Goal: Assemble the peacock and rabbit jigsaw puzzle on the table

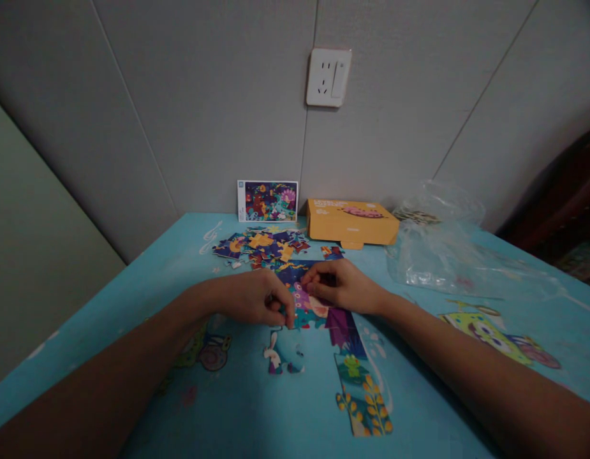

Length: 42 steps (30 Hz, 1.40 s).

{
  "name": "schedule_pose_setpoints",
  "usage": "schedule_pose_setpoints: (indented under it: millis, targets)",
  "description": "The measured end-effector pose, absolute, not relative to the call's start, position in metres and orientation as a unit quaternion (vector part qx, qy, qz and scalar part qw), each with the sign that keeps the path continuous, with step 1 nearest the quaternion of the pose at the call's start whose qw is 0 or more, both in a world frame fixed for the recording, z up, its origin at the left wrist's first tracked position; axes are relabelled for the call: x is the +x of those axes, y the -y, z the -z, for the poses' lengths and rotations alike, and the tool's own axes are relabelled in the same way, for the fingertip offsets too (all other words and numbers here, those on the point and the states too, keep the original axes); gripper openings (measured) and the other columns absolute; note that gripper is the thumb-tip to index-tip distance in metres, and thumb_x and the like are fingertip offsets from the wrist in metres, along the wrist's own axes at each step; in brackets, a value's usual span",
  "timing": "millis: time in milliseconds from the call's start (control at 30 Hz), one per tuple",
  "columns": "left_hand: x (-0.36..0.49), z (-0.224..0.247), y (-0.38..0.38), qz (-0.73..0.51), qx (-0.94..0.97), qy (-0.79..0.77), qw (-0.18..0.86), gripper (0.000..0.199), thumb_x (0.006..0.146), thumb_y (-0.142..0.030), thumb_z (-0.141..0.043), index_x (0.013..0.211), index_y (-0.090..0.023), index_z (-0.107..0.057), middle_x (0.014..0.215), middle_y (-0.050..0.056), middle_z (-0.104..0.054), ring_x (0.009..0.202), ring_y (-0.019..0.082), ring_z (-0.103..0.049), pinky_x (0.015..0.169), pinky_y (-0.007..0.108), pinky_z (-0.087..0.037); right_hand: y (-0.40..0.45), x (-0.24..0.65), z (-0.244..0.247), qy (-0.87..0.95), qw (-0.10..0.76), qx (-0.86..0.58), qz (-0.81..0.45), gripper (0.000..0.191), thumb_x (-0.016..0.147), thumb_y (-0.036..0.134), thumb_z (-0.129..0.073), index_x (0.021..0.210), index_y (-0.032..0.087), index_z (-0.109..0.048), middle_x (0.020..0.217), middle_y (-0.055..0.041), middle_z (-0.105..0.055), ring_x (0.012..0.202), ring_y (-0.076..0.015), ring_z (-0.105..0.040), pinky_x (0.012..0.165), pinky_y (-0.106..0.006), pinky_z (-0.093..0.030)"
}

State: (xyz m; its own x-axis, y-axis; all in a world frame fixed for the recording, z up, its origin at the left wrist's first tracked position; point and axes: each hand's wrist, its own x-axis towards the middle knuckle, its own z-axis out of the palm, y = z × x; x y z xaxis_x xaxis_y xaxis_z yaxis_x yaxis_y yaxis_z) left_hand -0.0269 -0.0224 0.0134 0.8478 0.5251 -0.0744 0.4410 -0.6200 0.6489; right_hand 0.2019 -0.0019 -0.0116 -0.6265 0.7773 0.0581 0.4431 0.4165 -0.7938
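Multicoloured puzzle strip (356, 377), long axis near-to-far

Behind the counter (165, 261), a grey panelled wall (218, 95) with thin seams (317, 22), nearly upright in the middle and slanting at either side. On it, a white socket plate (316, 80) with a switch (340, 80). At far left, a pale-green surface (31, 210); at far right, something dark red (557, 191), too dim to name. Over the counter, a light-blue cover (247, 421) with cartoon prints (490, 335). Dim light.

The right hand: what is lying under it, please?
Puzzle pieces, with purple, pink and teal showing beside the right hand. The part that it covers directly cannot be seen.
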Motion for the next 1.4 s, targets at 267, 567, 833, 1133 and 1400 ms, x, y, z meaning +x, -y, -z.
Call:
schedule_pose_setpoints:
  millis: [267, 567, 833, 1133, 1400]
  targets:
    - [-0.027, -0.012, 0.022, -0.066, 0.901, -0.268, 0.335, 0.017, 0.075, -0.011, -0.06, 0.08, -0.017, -0.075, 0.05, -0.005, -0.047, 0.046, 0.005, -0.04, 0.047, 0.016, -0.03, 0.002, 0.202, 0.011, 0.818, 0.215, -0.373, -0.382, 0.019, 0.081, 0.027, -0.06, 0.089, 0.012, -0.068, 0.063, 0.0018, -0.055, 0.053, -0.0083, -0.045, 0.05, -0.021, -0.035]
    - [-0.021, -0.022, 0.028, -0.046, 0.885, -0.297, 0.356, 0.02, 0.075, -0.028, -0.072, 0.091, -0.016, -0.068, 0.053, -0.009, -0.04, 0.047, 0.006, -0.04, 0.049, 0.018, -0.03, 0.001, 0.202, 0.012, 0.825, 0.211, -0.363, -0.377, 0.02, 0.082, 0.027, -0.058, 0.092, 0.012, -0.068, 0.066, 0.0008, -0.058, 0.055, -0.009, -0.048, 0.052, -0.021, -0.037]
    - [-0.021, -0.022, 0.027, 0.0, 0.867, -0.351, 0.353, 0.038, 0.07, -0.044, -0.076, 0.096, -0.019, -0.066, 0.058, -0.008, -0.048, 0.052, 0.008, -0.047, 0.05, 0.02, -0.031, 0.001, 0.203, 0.014, 0.826, 0.213, -0.368, -0.37, 0.021, 0.082, 0.028, -0.059, 0.093, 0.012, -0.068, 0.066, 0.001, -0.058, 0.055, -0.0087, -0.048, 0.053, -0.021, -0.037]
    - [-0.026, -0.017, 0.023, -0.019, 0.884, -0.318, 0.342, 0.016, 0.075, -0.032, -0.073, 0.083, -0.018, -0.07, 0.056, -0.007, -0.044, 0.051, 0.006, -0.045, 0.051, 0.018, -0.032, 0.0, 0.202, 0.013, 0.821, 0.214, -0.367, -0.381, 0.022, 0.082, 0.028, -0.059, 0.093, 0.011, -0.067, 0.065, 0.0014, -0.056, 0.055, -0.0086, -0.047, 0.052, -0.021, -0.037]
    - [-0.024, -0.017, 0.023, -0.034, 0.888, -0.317, 0.331, 0.006, 0.075, -0.021, -0.071, 0.08, -0.017, -0.071, 0.054, -0.007, -0.044, 0.05, 0.005, -0.044, 0.049, 0.017, -0.029, 0.001, 0.203, 0.013, 0.829, 0.214, -0.365, -0.366, 0.021, 0.083, 0.028, -0.058, 0.093, 0.012, -0.068, 0.064, 0.0018, -0.056, 0.053, -0.0082, -0.047, 0.051, -0.021, -0.036]
